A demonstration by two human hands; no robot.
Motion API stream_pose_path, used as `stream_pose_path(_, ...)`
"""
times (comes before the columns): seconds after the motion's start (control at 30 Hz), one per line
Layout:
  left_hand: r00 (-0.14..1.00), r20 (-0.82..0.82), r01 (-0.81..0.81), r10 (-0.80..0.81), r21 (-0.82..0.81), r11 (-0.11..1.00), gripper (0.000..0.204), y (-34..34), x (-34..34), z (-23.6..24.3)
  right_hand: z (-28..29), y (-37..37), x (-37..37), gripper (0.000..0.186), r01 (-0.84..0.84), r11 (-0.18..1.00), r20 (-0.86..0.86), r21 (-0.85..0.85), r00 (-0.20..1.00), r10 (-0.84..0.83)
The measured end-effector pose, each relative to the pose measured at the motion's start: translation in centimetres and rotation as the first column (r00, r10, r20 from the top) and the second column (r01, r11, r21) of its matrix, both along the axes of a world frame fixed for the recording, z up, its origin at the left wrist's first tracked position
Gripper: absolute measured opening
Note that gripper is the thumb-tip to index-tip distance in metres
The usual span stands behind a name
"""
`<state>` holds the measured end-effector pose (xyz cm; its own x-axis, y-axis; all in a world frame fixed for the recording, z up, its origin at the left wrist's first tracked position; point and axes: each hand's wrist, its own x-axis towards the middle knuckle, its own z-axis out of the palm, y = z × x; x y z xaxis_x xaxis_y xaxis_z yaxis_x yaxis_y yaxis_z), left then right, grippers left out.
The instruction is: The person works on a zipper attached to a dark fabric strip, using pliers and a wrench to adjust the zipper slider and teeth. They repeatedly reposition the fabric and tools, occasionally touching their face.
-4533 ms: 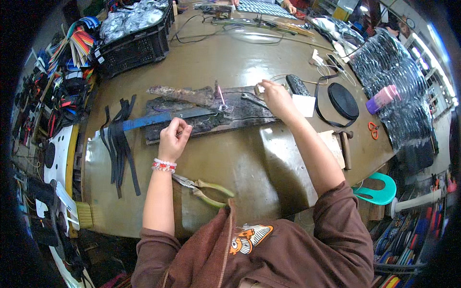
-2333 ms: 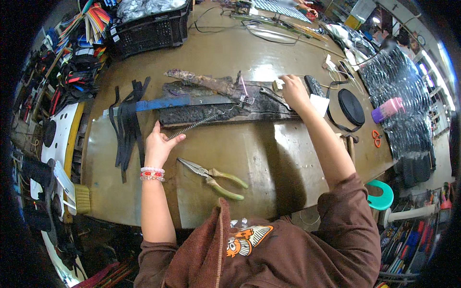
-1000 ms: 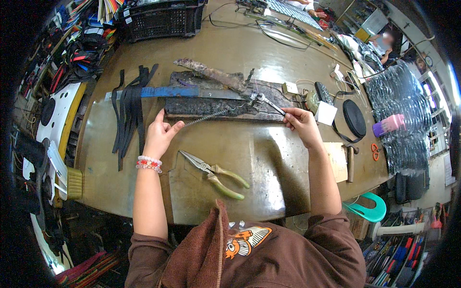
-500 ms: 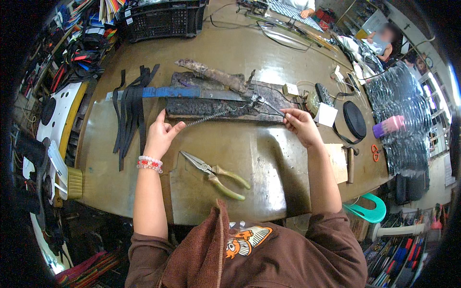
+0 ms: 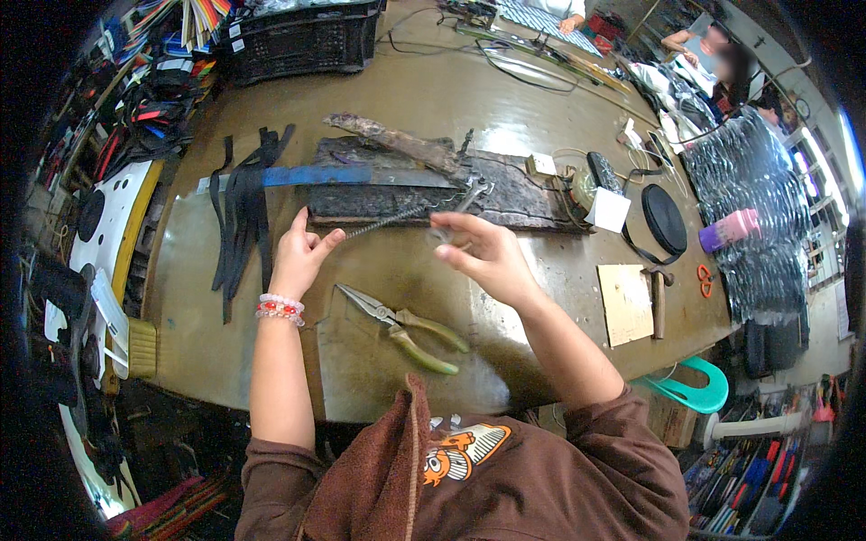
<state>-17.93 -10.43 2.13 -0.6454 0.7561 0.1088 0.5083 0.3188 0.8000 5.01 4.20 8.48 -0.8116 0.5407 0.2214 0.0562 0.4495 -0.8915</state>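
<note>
A dark, tightly coiled wire [image 5: 388, 218] runs from the thumb of my left hand [image 5: 305, 252] toward a small metal fitting [image 5: 478, 187] on a blackened board [image 5: 379, 200]. The left fingers are closed at the coil's end, beside the board's near left corner. My right hand [image 5: 492, 257] is curled in front of the board. A thin metal handle [image 5: 467, 203] slants from the fitting down to its fingertips, which are slightly blurred and closed around the end. Pliers [image 5: 397, 329] with yellow-green grips lie on the table between my forearms.
Black straps [image 5: 244, 216] hang over a blue-ended metal bar [image 5: 316, 175] at left. A rough wooden piece [image 5: 392, 142] lies across the board. At right are a black webbing roll [image 5: 666, 221], a hammer [image 5: 659, 302] and orange-handled scissors [image 5: 704, 280]. Other people sit at the far side.
My right hand has swung left and nearer to me, carrying the handle's end round from the fitting's right side. The left hand has barely moved. A person at far right has shifted posture.
</note>
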Motion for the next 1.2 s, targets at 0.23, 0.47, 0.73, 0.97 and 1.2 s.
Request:
stream_pose_path(0.23,0.999,0.028,0.016,-0.017,0.045,0.999,0.091,0.1,-0.3,-0.3,4.2,2.5,-5.8,0.019,0.023,0.62,0.133,0.784,0.97,-0.204)
stream_pose_path(0.47,0.999,0.036,0.006,-0.008,0.039,0.999,0.092,0.0,-0.2,-0.2,7.0,8.7,-4.0,0.023,0.41,0.896,-0.202,0.169,0.904,-0.376)
stream_pose_path(0.73,0.999,0.035,-0.012,0.012,0.004,1.0,0.089,0.0,0.0,0.1,0.0,12.8,0.1,0.031,0.359,0.785,-0.29,-0.505,0.786,-0.546)
stream_pose_path(0.97,0.998,0.066,-0.01,0.01,0.001,1.0,0.086,0.1,-0.1,0.1,-1.5,13.4,-0.8,0.027,0.268,0.701,-0.245,-0.661,0.806,-0.539)
stream_pose_path(1.2,0.997,0.078,0.01,-0.013,0.048,0.999,0.086,0.0,-0.1,0.2,-2.1,13.3,-1.4,0.02,0.206,0.68,-0.258,-0.703,0.818,-0.514)
